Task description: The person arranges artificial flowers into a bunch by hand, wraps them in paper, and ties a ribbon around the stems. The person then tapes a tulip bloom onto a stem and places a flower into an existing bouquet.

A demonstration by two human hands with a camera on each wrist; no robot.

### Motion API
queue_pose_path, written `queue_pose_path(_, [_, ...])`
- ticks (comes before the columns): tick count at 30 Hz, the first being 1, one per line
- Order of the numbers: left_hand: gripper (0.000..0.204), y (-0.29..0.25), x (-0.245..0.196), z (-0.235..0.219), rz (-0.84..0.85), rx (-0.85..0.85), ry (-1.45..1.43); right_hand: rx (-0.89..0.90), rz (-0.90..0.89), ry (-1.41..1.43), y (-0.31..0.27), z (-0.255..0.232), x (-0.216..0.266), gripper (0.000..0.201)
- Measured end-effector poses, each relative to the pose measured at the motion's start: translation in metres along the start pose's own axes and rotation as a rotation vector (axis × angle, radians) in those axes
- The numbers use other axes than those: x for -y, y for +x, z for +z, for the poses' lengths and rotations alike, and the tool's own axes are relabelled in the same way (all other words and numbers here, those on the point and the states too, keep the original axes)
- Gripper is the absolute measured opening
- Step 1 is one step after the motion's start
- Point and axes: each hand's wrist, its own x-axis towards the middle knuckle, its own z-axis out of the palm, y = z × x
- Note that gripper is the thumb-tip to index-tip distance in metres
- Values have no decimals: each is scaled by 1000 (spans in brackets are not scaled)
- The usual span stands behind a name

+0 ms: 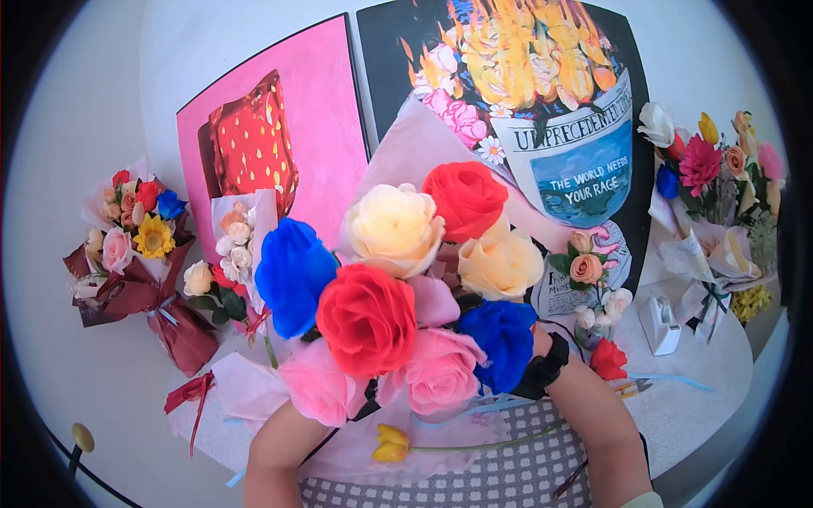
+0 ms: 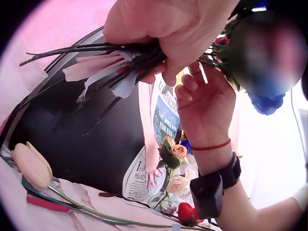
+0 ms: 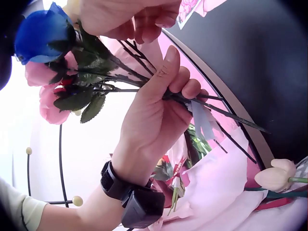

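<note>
A bunch of large red, cream, pink and blue flowers [image 1: 368, 317] is held upright, hiding both hands in the head view. In the left wrist view my left hand [image 2: 168, 29] grips the gathered stems [image 2: 144, 60], with pale ribbon hanging from them; the right wrist view shows its thumb and fingers [image 3: 161, 101] wrapped round them. My right hand [image 2: 207, 103] is closer to the blooms, beside the upper stems, its fingers loosely bent and its palm bare. From the right wrist, this hand [image 3: 130, 19] appears above the stems near a blue flower [image 3: 43, 36]; its thumb's contact is hidden.
A yellow tulip [image 1: 391, 443] lies on pink wrapping over a checked cloth [image 1: 364, 491]. Wrapped bouquets stand left [image 1: 152, 245] and right [image 1: 720, 229]. Behind are a pink painting [image 1: 326, 110] and a dark one. A white dispenser [image 1: 660, 326] and a red flower [image 1: 608, 360] sit at right.
</note>
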Motion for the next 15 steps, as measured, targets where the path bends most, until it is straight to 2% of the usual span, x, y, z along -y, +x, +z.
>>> queue_pose_path(1, [41, 34, 2, 4, 0, 1, 6, -31, -29, 27, 1, 2, 1, 42])
queue_pose_path(2, [41, 13, 10, 3, -2, 2, 11, -34, -29, 25, 0, 3, 3, 42])
queue_pose_path(4, [42, 4, 17, -4, -7, 3, 21, 40, 22, 343, -2, 7, 13, 40])
queue_pose_path(5, [42, 43, -3, 52, -10, 2, 26, 78, 46, 502, -3, 10, 20, 39])
queue_pose_path(9, [43, 41, 4, 44, -14, -10, 52, 243, 142, 1140, -5, 26, 59, 37])
queue_pose_path(10, [43, 42, 5, 42, -13, -13, 60, 20, 261, 818, -5, 33, 76, 21])
queue_pose_path(11, [43, 37, 9, 35, -11, -15, 68, 21, 257, 816, -2, 34, 76, 21])
queue_pose_path(13, [43, 42, 11, 32, -8, -19, 82, 81, -275, -130, 4, 37, 75, 18])
queue_pose_path(14, [44, 45, 11, 33, -8, -21, 89, -10, 74, 99, 4, 36, 73, 17])
queue_pose_path(15, [44, 43, 13, 30, -9, -24, 96, -9, 72, 98, 3, 35, 72, 17])
